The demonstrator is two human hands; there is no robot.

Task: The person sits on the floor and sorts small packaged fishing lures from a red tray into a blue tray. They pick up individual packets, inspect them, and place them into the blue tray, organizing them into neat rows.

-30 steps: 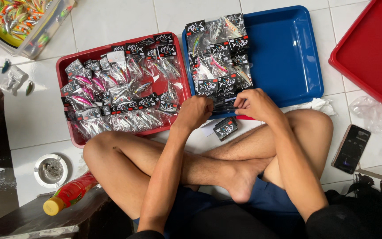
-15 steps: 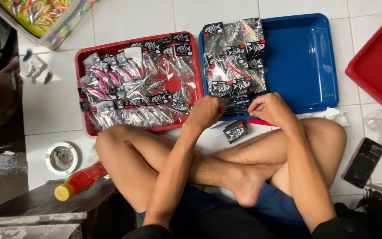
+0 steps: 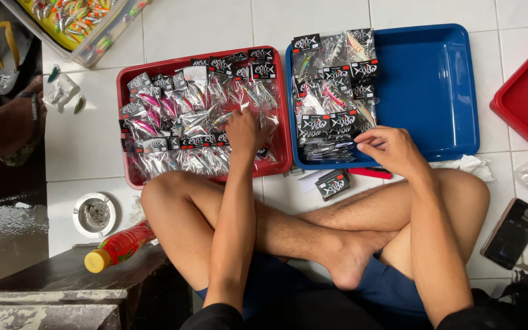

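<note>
Left grip (image 3: pixel 242 131) on lure packets (image 3: pixel 178 122), red tray (image 3: pixel 131 177), blue tray (image 3: pixel 435 79)

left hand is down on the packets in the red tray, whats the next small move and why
Probably close the left hand on one clear packet in the red tray and lift it. That hand lies flat on the pile, while the right hand pinches at the packets stacked in the blue tray, which has bare room on its right side.
</note>
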